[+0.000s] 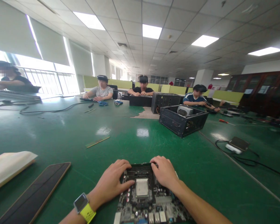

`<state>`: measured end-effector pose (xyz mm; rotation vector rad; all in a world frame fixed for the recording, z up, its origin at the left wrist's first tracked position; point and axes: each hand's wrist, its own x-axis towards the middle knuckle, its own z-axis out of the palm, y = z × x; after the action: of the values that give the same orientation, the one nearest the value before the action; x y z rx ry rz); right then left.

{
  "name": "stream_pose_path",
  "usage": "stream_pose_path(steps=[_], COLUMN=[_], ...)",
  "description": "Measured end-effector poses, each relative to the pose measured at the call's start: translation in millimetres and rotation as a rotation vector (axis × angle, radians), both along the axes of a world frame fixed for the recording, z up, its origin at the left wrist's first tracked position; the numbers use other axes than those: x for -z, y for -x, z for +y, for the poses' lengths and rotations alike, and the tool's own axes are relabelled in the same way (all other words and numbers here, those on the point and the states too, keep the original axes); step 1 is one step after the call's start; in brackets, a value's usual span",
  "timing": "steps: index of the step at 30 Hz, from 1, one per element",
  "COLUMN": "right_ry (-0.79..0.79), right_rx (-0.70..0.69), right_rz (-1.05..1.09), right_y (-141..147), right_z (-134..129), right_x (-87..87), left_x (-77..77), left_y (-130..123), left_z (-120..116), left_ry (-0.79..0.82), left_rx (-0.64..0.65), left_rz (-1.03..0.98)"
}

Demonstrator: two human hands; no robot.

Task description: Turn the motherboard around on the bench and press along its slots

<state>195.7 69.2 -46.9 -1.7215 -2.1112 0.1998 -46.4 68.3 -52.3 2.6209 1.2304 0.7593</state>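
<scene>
A motherboard (pixel 144 205) lies on the green table in front of me, with a square silver processor (pixel 142 187) in its socket. Dark memory slots (pixel 141 168) run along its far edge. My left hand (pixel 113 180), wearing a watch with a yellow-green strap (pixel 88 213), grips the far left corner; its fingers bend over the edge and its thumb rests beside the processor. At the far right corner, my right hand (pixel 164 172) is closed on the board by the end of the slots. Its fingertips are partly hidden, and the right forearm covers part of the board.
An open black computer case (pixel 183 123) holding a power supply (pixel 184 110) stands ahead to the right. A dark flat panel (pixel 35 193) and a pale package (pixel 10 168) lie left. A thin strip (pixel 98 142), a cabled black box (pixel 239 143) and a screwdriver (pixel 224 121) lie farther off; several people sit beyond.
</scene>
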Motion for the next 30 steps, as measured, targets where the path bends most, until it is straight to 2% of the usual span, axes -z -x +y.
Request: stream_pose_path(steps=[7, 14, 30], right_ry=[-0.007, -0.002, -0.009], right_rx=[0.009, 0.016, 0.0], right_rz=[0.003, 0.006, 0.024], right_y=[0.3, 0.9, -0.6], right_z=[0.4, -0.1, 2.5], right_x=[2.2, 0.7, 5.3], left_x=[0.3, -1.0, -2.6], left_y=[0.2, -0.6, -1.2], left_z=[0.6, -1.9, -0.1], left_ry=[-0.001, 0.037, 0.038], left_rx=[-0.021, -0.099, -0.067], left_rz=[-0.001, -0.032, -0.006])
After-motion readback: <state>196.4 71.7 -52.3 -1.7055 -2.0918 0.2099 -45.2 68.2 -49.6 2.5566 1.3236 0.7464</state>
